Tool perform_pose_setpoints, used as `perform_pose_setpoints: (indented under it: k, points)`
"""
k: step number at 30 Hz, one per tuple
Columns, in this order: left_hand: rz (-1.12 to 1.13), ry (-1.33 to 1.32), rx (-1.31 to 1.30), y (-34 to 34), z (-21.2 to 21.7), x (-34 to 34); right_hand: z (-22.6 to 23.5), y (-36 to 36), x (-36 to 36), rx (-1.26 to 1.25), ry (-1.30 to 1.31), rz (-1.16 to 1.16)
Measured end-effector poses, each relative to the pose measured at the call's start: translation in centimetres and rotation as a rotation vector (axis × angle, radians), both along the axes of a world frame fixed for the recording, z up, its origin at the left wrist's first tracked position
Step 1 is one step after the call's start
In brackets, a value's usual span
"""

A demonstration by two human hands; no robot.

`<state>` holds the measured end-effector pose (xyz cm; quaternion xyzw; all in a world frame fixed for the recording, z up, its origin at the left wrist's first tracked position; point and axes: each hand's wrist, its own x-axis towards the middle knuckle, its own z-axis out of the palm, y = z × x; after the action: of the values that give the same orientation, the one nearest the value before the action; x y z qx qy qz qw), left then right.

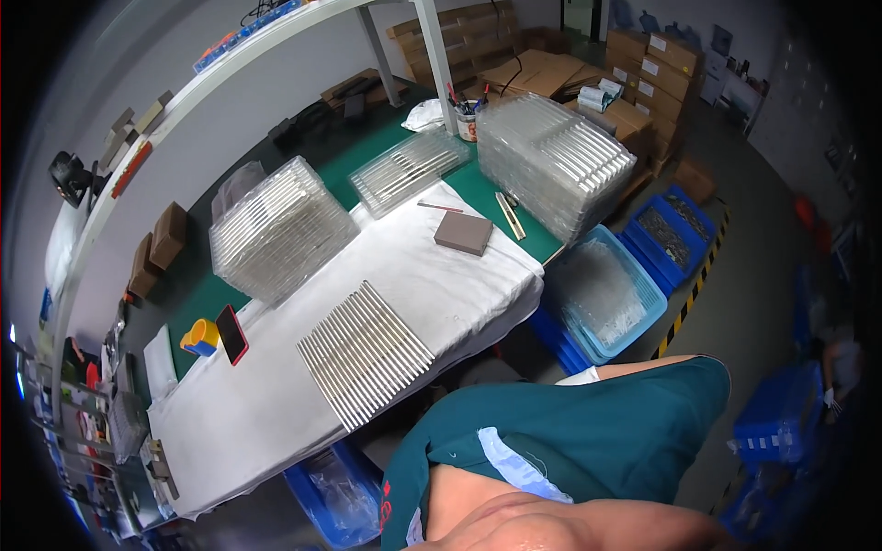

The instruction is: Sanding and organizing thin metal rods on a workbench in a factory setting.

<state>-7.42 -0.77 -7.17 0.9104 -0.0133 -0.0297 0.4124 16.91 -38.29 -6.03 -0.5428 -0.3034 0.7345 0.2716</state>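
Neither of my hands shows in the head view; only my teal shirt [588, 432] fills the lower right. In front of me a workbench is covered by a white cloth [276, 404]. On the cloth lies a row of thin metal rods [365, 354] laid side by side. A brown flat block [464, 232] rests farther along the cloth. A red phone [231, 334] and a yellow and blue tape roll [200, 337] sit at the cloth's left edge.
Tall stacks of clear plastic trays stand at the left [280, 230] and far right [551, 161] of the green bench, with a single tray [409, 170] between them. Blue bins [606, 294] sit on the floor beside the bench. Cardboard boxes [643, 69] are piled behind.
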Motion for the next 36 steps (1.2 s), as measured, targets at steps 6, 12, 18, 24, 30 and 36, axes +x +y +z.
perform_pose_setpoints:
  k: [6, 12, 18, 24, 30, 36]
  points:
    - [0.024, -0.026, -0.042, -1.7, -0.6, 0.5, 0.2, -0.5, 0.1, -0.013, 0.053, -0.024]
    - [0.07, -0.051, -0.077, -3.1, -1.0, 0.3, -1.4, -0.5, 0.1, 0.009, 0.031, 0.061]
    - [0.127, -0.07, -0.132, -5.3, -1.8, -0.2, -3.6, -0.6, 1.0, -0.047, 0.068, 0.038]
    - [0.169, -0.084, -0.171, -6.7, -2.0, -1.0, -5.9, -0.1, 1.1, -0.016, 0.044, 0.064]
    - [0.197, -0.099, -0.209, -8.1, -1.9, -1.2, -8.4, 0.5, 1.1, 0.018, 0.019, 0.076]
    - [0.235, -0.115, -0.242, -9.6, -1.5, -1.6, -11.0, 0.7, 1.1, 0.056, -0.004, 0.098]
